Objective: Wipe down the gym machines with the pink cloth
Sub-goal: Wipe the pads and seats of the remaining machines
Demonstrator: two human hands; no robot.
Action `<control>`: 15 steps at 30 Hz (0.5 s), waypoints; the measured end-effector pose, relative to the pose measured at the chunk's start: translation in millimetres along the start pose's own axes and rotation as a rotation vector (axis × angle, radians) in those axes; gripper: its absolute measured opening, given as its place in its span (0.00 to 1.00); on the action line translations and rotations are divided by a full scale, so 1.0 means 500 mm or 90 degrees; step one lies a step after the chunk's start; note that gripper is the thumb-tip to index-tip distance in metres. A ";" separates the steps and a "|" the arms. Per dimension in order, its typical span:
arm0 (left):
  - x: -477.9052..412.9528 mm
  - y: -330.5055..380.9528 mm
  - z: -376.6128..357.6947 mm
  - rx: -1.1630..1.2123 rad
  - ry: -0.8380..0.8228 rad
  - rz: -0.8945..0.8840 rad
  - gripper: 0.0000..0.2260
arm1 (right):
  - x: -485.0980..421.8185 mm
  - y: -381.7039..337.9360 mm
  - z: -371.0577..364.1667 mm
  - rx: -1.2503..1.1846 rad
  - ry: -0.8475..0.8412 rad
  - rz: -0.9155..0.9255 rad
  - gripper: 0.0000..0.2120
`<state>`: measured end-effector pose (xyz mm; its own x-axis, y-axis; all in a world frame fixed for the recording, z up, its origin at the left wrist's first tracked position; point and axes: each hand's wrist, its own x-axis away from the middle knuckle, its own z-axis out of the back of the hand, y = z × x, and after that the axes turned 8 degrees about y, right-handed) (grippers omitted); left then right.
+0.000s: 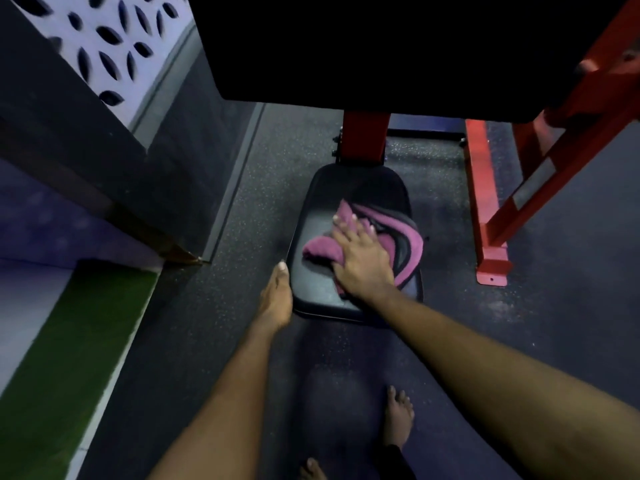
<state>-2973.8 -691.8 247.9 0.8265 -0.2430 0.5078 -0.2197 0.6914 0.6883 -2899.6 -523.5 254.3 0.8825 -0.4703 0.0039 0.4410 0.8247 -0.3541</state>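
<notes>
Right forearm [485, 344] is reaching down, right hand [362, 265] pressing flat, spread fingers [346, 226] on the pink cloth [318, 251]; bare seat pad [311, 220] left of the fingers is probably needing firm, overlapping strokes.

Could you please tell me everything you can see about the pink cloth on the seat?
The pink cloth looks like soft towelling, magenta with dark bands or folds curving through its right side. It lies crumpled and bunched, not spread flat, on the black padded seat. The right hand presses down on its middle with fingers spread, covering part of it.
</notes>
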 end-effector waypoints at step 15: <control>0.298 0.159 0.267 -0.064 -0.042 -0.271 0.31 | 0.246 -0.155 0.309 -0.768 0.031 -0.230 0.12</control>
<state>-2937.5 -763.9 447.3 0.7969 -0.5608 0.2246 0.1868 0.5824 0.7912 -2800.1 -596.8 427.0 0.7241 -0.6414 0.2535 0.2036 -0.1524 -0.9671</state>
